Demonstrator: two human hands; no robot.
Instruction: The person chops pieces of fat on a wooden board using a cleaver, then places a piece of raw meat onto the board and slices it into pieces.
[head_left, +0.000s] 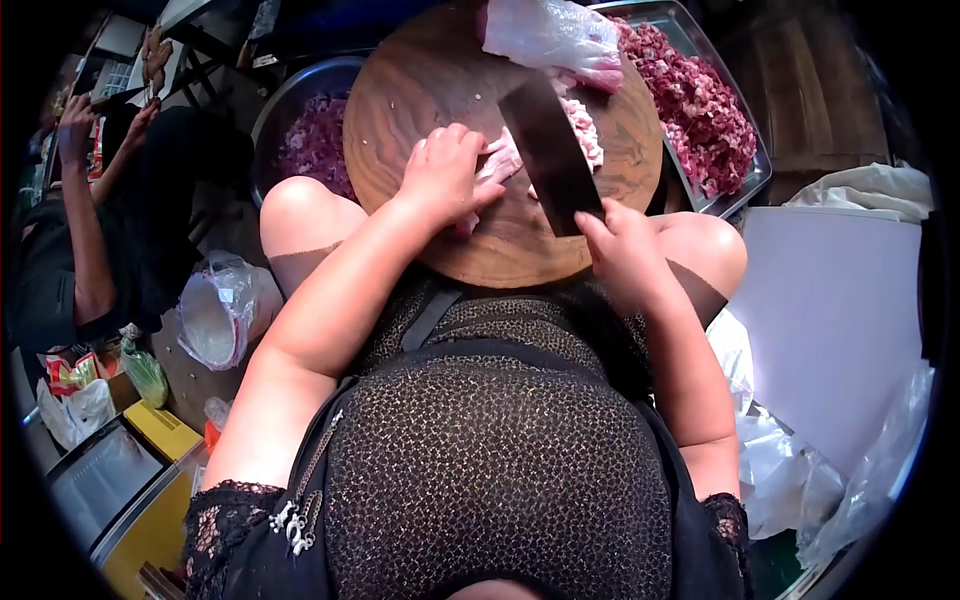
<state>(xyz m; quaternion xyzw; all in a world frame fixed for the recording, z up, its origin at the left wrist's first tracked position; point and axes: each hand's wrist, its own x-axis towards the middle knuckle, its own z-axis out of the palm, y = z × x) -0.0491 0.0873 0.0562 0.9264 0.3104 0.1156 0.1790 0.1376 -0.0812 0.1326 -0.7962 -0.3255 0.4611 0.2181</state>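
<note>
A round wooden chopping board [400,80] lies in front of me, close to my knees. My right hand [625,245] is closed round the handle of a dark, broad-bladed cleaver [548,150], its blade over the middle of the board. On the left, my left hand [445,170] presses on a strip of pale pink meat [503,158], fingers bent over it. Small chopped bits of meat [583,130] lie just right of the blade, partly hidden by it. At the board's far edge rests a large slab of pale meat [550,40].
A metal tray [757,180] of chopped red meat [690,105] stands right of the board; a metal bowl [262,135] with more meat is at left. Another person's hand [140,125] holds skewered food [155,60] at far left. A lined bucket [215,315] stands below.
</note>
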